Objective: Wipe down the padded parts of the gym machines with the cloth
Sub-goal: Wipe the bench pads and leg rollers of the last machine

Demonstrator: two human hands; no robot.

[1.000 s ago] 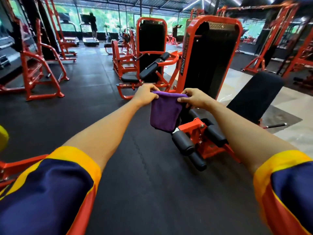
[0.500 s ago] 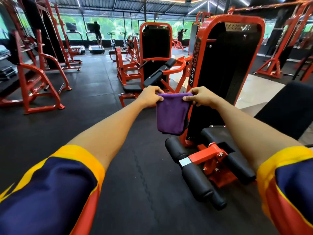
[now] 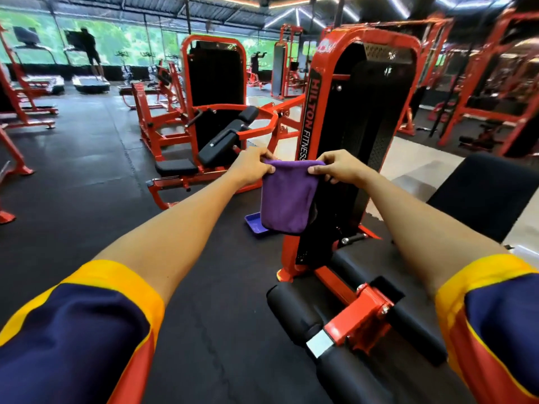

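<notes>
The left hand (image 3: 253, 168) and right hand (image 3: 339, 168) still pinch the top corners of the cloth (image 3: 287, 199), which hangs in front of the weight tower (image 3: 361, 135). The tower has drawn nearer, with its foam rollers (image 3: 291, 313) now below the cloth. Wiping looks imminent.

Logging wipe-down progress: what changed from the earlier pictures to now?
The view has closed in on the red machine: its black roller pads now sit nearer and lower in the picture, and a purple tray on the floor has come into sight. Unchanged: left hand and right hand still pinch the purple cloth by its top corners, hanging down.
</notes>
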